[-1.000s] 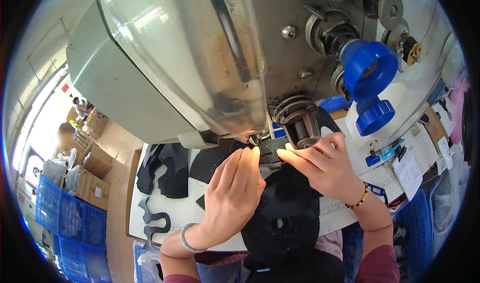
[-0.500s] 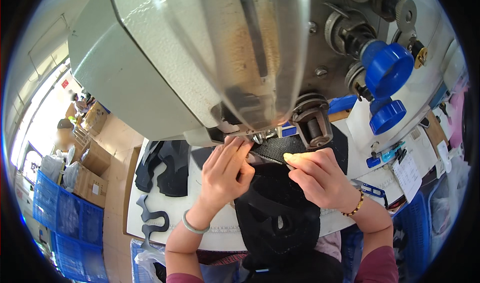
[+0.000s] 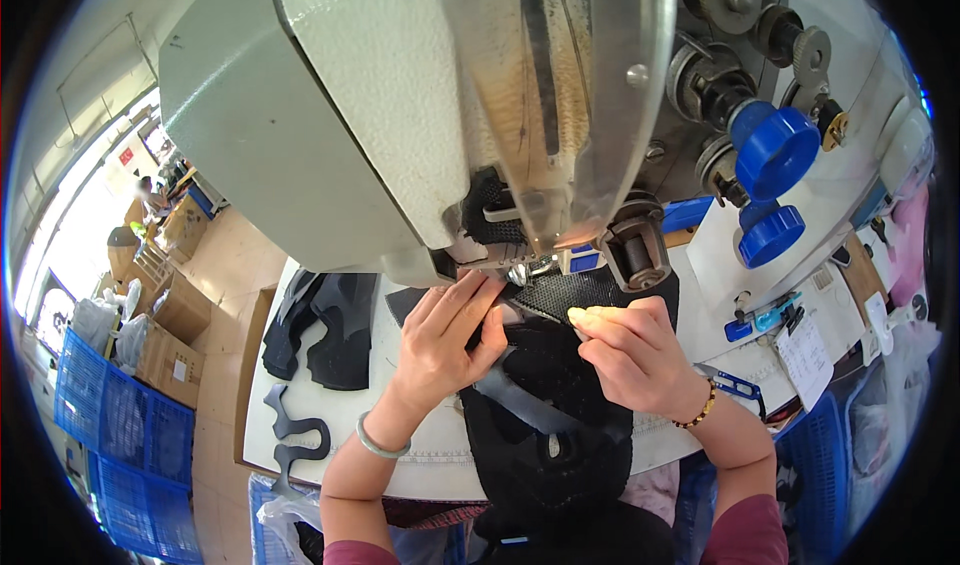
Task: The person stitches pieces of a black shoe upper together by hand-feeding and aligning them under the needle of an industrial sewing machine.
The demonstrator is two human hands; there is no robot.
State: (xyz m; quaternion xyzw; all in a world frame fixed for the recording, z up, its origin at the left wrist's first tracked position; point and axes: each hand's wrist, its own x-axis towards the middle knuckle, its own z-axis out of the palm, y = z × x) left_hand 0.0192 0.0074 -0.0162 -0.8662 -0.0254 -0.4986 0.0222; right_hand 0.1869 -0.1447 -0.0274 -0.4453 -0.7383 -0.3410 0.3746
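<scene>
Mesh piece (image 3: 575,292) sits right by the presser foot (image 3: 517,274) on that big sewing machine (image 3: 330,105). Right hand (image 3: 640,357) is pinched on its near edge; left hand (image 3: 440,343) presses beside the foot, fingers together, can't tell if it's gripping. One slip could nick it; uneven pulling might pucker things. A second ago, mesh stuck out left of it; now just right.

Mesh piece (image 3: 568,292) partly hidden by machine (image 3: 365,115); machine's top, sleeves (image 3: 748,535) cut off.
</scene>
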